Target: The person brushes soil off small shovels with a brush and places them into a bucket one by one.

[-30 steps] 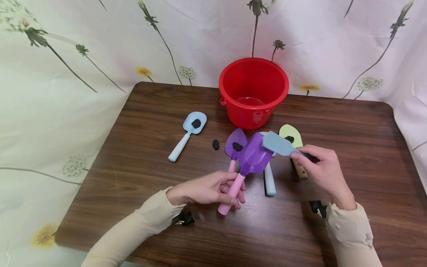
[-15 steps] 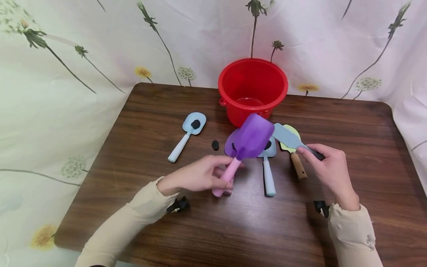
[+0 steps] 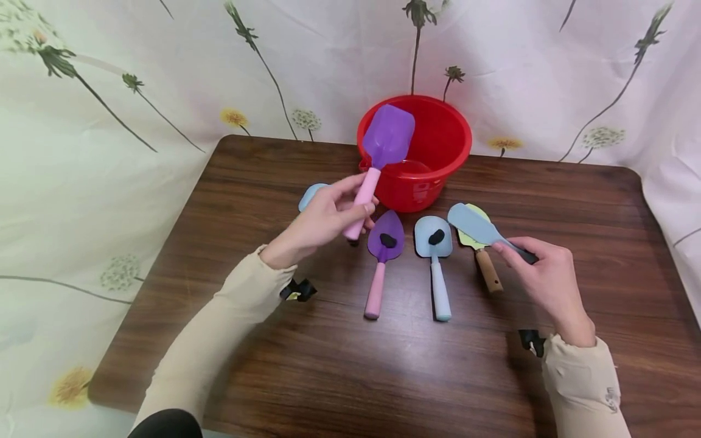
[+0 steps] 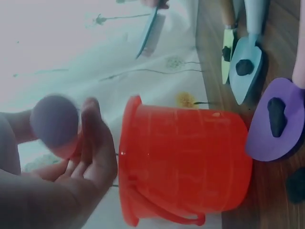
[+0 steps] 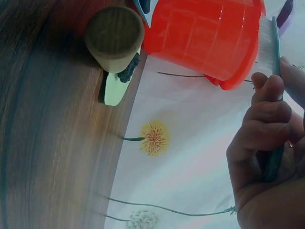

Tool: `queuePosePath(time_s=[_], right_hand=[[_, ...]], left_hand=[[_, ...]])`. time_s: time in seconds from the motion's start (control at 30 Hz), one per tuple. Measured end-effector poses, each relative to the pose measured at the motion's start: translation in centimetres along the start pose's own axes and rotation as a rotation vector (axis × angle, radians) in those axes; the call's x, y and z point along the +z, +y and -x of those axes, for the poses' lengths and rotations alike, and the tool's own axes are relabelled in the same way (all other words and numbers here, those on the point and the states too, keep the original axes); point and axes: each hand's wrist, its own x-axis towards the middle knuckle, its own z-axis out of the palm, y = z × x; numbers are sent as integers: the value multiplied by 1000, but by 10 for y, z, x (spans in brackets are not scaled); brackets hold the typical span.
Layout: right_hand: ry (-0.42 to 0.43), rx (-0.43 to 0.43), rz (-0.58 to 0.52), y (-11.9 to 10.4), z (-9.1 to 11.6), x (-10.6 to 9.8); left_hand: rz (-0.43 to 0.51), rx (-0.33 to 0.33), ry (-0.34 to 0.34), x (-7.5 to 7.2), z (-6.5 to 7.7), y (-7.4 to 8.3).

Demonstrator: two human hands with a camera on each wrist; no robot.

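My left hand [image 3: 317,222] grips the pink handle of a purple toy shovel [image 3: 390,134], whose blade is raised over the left part of the red bucket's opening. The left wrist view shows the handle end-on. In my right hand [image 3: 547,280] is a light blue brush [image 3: 473,225] with a dark handle; pale bristles [image 5: 266,45] show in the right wrist view. Below it lies a green trowel [image 3: 467,238] with a wooden handle. A pointed purple trowel [image 3: 378,286] and a blue shovel [image 3: 440,286] lie between my hands, each with a black lump on its blade.
The red bucket [image 3: 416,191] stands at the table's back edge against a flower-printed cloth [image 3: 306,55]. Another blue shovel [image 3: 311,196] lies left, mostly hidden behind my left hand. A loose black lump [image 4: 296,185] rests on the wooden table [image 3: 350,377].
My left hand has lifted the purple shovel away from the brush, up and leftward to the bucket, turning its blade. My right hand, still holding the brush, has shifted slightly right.
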Motion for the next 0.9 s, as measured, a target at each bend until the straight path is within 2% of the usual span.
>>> queuePosePath(time_s=[0.27, 0.4, 0.7, 0.83, 0.9], right_hand=[[1, 2, 21, 0, 0, -2], [4, -1, 19, 1, 0, -3], [1, -23, 30, 2, -1, -3], [0, -27, 33, 2, -2, -2], [-3, -27, 33, 3, -3, -1]], left_hand=[[-68, 16, 142, -5, -20, -1], [-2, 9, 166, -4, -26, -1], [248, -37, 126, -4, -33, 4], [345, -13, 65, -6, -36, 5], [364, 15, 35, -7, -38, 5]])
